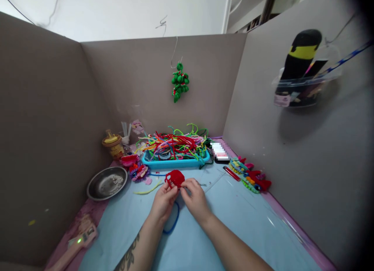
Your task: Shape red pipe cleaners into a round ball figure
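Observation:
A small, rounded red yarn piece (pixel 175 178) is held up over the middle of the table, with a loop at its left side. My left hand (pixel 164 201) grips its lower left edge between thumb and fingers. My right hand (pixel 195 197) pinches the lower right edge, its fingertips close to the left thumb. Just past the right knuckles a thin metallic tip (pixel 202 184) shows; whether it is held I cannot tell. A blue cord (pixel 175 222) curves on the table beneath the hands, partly hidden by my left wrist.
Behind the hands stands a blue tray (pixel 175 164) heaped with coloured strands. A metal bowl (pixel 96 185) with small pale bits and a pink glue gun (pixel 84 240) lie left. Rightward are a phone (pixel 221 161), a red pen-like tool (pixel 231 173) and colourful yarn pieces (pixel 251 177). Grey panels enclose three sides.

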`<state>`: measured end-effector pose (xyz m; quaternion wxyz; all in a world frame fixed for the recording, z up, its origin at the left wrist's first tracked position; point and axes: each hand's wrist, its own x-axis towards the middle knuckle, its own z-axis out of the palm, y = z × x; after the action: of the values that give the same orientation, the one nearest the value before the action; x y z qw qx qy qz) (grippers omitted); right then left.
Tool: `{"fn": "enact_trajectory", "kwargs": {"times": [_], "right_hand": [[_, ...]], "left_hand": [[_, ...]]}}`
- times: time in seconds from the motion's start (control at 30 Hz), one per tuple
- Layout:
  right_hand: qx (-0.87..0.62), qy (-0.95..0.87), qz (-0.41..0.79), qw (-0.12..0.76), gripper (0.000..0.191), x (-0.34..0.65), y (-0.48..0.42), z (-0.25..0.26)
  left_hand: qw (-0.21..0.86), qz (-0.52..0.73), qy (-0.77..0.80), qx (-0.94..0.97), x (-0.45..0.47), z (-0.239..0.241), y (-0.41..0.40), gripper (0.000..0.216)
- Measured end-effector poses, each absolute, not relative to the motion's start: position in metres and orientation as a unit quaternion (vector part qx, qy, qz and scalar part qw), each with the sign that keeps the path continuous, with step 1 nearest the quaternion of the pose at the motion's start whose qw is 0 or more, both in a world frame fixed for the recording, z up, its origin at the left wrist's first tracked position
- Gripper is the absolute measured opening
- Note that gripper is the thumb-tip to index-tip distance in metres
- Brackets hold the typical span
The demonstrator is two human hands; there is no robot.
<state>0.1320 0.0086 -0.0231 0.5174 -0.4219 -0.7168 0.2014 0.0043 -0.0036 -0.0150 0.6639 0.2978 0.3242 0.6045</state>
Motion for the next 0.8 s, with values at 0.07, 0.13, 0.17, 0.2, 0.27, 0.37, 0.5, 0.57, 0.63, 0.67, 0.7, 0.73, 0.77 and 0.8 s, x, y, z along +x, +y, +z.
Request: {"fn": "enact_trajectory", "kwargs": {"times": [0.07,0.13,0.17,0.2,0.27,0.37,0.5,0.57,0.63,0.67,0.7,0.73,0.77,0.8], "right_hand": [[-0.433,-0.722,0.196,0.502,0.013,0.1318,0.0089,-0.0242],[-0.442,-0.725,0.192,0.492,0.011,0.1319,0.0088,-0.0247],[-0.445,-0.726,0.191,0.488,0.01,0.132,0.0087,-0.0248],[-0.448,-0.726,0.19,0.486,0.009,0.1321,0.0087,-0.0247],[-0.452,-0.725,0.19,0.483,0.009,0.1322,0.0085,-0.0245],[-0.449,-0.726,0.188,0.486,0.011,0.1323,0.0082,-0.0242],[-0.437,-0.717,0.196,0.506,0.013,0.1325,0.0077,-0.0256],[-0.43,-0.712,0.202,0.517,0.012,0.1326,0.0078,-0.0272],[-0.423,-0.711,0.199,0.526,0.012,0.1328,0.0082,-0.0282],[-0.419,-0.712,0.193,0.529,0.012,0.133,0.0084,-0.0283],[-0.416,-0.715,0.185,0.531,0.012,0.1334,0.0085,-0.0279],[-0.411,-0.721,0.174,0.53,0.012,0.1338,0.0085,-0.0271],[-0.407,-0.728,0.163,0.528,0.013,0.1343,0.0084,-0.0259],[-0.402,-0.735,0.152,0.525,0.013,0.1349,0.0082,-0.0247]], "left_hand": [[0.635,0.61,0.346,0.325,0.0053,-0.0159,-0.0037,0.038],[0.597,0.617,0.374,0.35,0.0065,-0.016,-0.0036,0.038],[0.58,0.62,0.386,0.36,0.007,-0.0158,-0.0036,0.038],[0.567,0.622,0.395,0.368,0.0073,-0.0155,-0.0036,0.038],[0.557,0.622,0.399,0.378,0.0076,-0.0147,-0.0037,0.039],[0.562,0.627,0.384,0.378,0.0078,-0.0151,-0.0037,0.044],[0.571,0.631,0.368,0.375,0.0096,-0.019,-0.0035,0.048],[0.571,0.632,0.371,0.371,0.0109,-0.0208,-0.0036,0.046],[0.567,0.635,0.375,0.367,0.0118,-0.021,-0.0039,0.042],[0.565,0.636,0.377,0.366,0.0121,-0.0204,-0.0041,0.04],[0.565,0.637,0.377,0.364,0.0123,-0.0195,-0.0043,0.039],[0.566,0.639,0.375,0.362,0.0125,-0.0184,-0.0046,0.039],[0.569,0.641,0.37,0.359,0.0126,-0.0173,-0.0049,0.041],[0.572,0.642,0.364,0.357,0.0127,-0.0162,-0.0052,0.042]]}}
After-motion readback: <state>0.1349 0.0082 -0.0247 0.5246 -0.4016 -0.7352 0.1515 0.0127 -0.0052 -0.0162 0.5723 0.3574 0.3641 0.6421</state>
